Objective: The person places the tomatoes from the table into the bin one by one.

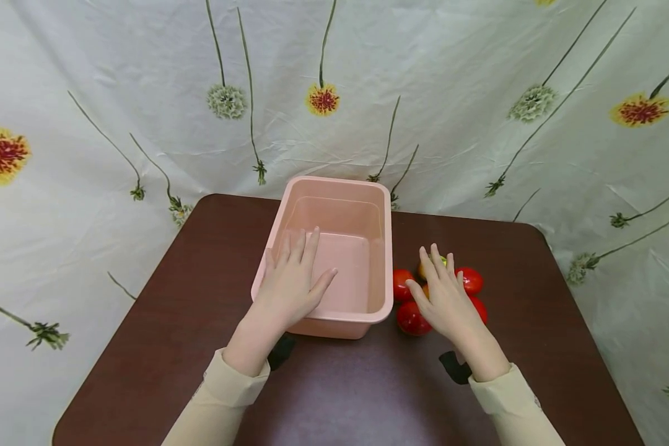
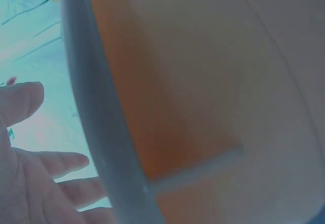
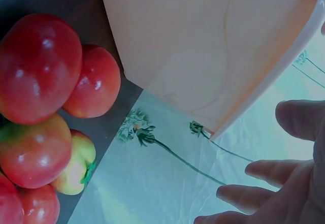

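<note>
A pink plastic basin (image 1: 387, 248) stands on the table, with a bare floor inside. My left hand (image 1: 292, 285) hovers over its front left part, fingers straight and spread, holding nothing. In the left wrist view that hand (image 2: 30, 183) shows palm and fingers beside the basin's rim (image 2: 96, 97). To the basin's right lies a cluster of several glossy tomatoes (image 1: 414, 319), mostly red. One tomato (image 3: 78, 165) is yellowish green with a green calyx. My right hand (image 1: 448, 303) is extended above the cluster, fingers apart and nothing held; it partly hides the tomatoes in the head view.
The dark brown table (image 1: 201, 279) has rounded corners. A pale floral cloth (image 1: 424, 62) hangs behind it and along both sides. The basin stands near the table's back edge. Black straps (image 1: 455, 367) show at the wrists.
</note>
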Demonstrator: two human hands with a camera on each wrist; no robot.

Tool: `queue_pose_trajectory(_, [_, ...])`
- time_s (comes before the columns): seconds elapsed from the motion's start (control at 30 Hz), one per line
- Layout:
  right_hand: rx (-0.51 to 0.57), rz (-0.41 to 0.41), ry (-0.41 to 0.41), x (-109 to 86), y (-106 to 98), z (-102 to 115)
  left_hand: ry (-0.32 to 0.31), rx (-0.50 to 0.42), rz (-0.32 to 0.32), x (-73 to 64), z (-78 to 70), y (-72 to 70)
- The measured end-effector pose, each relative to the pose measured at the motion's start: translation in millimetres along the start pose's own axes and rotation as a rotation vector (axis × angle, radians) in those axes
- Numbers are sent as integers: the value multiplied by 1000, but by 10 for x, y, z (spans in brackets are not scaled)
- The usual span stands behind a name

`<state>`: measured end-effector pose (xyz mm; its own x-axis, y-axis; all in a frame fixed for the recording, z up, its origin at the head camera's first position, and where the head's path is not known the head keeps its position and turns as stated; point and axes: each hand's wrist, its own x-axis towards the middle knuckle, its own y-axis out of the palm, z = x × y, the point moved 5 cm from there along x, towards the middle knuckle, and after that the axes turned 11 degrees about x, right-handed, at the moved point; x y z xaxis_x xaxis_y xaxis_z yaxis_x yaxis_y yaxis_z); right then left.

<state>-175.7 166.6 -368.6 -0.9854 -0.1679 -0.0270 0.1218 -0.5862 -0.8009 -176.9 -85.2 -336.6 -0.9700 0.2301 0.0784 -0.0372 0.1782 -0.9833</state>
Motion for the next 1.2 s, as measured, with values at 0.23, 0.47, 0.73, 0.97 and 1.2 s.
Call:
queue_pose_trajectory(0.23, [11,9,13,-2,34,-63,-40,6,-13,-52,222,6])
queue_pose_trajectory(0.47, [3,25,22,15,104,-166,-84,-26,26,-90,449,54])
queue_pose_trajectory(0.73, [23,56,64,-11,267,-329,-128,-134,120,-190,694,132])
queue_pose_trajectory(0.97, [21,59,23,-44,383,-383,-117,-194,152,-247,801,198])
queue_pose_trajectory(1.2, [6,49,-32,-50,488,-429,-107,-255,172,-265,848,256])
